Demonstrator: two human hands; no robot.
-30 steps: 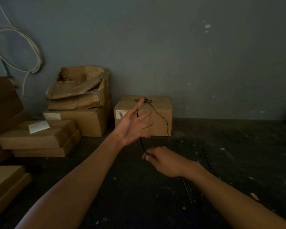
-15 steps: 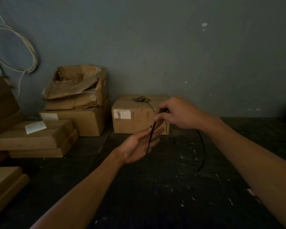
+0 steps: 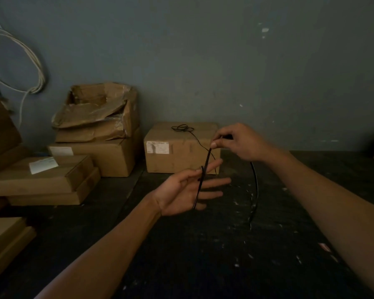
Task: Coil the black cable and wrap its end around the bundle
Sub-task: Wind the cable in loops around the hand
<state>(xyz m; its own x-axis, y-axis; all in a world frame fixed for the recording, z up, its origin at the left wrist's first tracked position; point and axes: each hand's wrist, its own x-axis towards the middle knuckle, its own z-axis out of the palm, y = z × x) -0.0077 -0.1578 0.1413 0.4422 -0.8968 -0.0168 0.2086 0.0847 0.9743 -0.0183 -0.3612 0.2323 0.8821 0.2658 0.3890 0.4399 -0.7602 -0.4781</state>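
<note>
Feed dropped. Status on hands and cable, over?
Left hand palm up, thumb pinning black cable. Right hand pinching it above. No coil yet; slack trails to cardboard box. Nothing blocking.

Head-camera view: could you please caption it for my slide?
Right hand pinches the black cable, one strand crossing the outstretched fingers of the left hand, cardboard boxes behind.

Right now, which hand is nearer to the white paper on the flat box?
Left. The left hand lies right of the white paper; the right hand is farther right and higher.
</note>
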